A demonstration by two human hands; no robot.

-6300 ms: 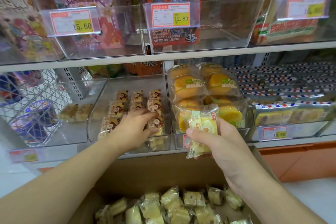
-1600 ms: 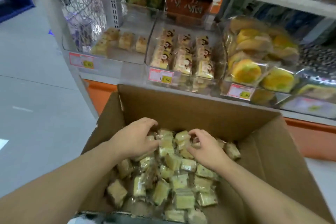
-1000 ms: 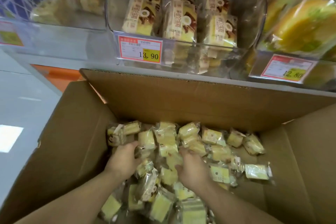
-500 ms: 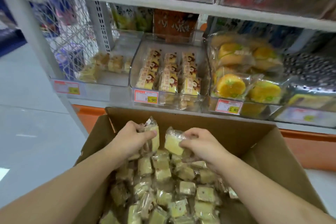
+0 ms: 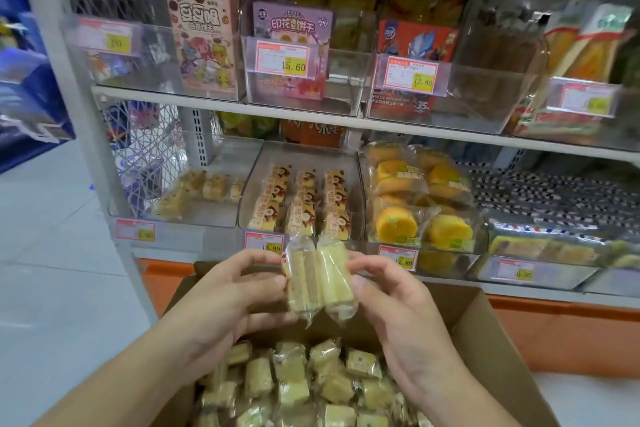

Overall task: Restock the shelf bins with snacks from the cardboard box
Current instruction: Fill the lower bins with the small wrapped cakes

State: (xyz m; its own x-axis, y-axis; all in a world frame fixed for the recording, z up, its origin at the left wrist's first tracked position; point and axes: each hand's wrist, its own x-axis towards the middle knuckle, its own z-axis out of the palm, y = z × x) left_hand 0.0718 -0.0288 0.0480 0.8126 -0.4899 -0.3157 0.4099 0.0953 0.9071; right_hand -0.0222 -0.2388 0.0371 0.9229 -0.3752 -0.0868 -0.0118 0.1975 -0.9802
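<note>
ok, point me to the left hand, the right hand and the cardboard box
left hand (image 5: 225, 291), head view, on the back of the hand
right hand (image 5: 391, 295), head view, on the back of the hand
cardboard box (image 5: 485, 333), head view, on the bare right inner wall

Open room above the left bin, tighter elsewhere

The left bin (image 5: 194, 198) is lying mostly bare, with open space beneath the upper shelf board (image 5: 311, 121); the middle bin (image 5: 301, 204) and right bin (image 5: 419, 204) are sitting packed with cakes, and the cardboard box (image 5: 485, 333) wall is rising just below them.
</note>
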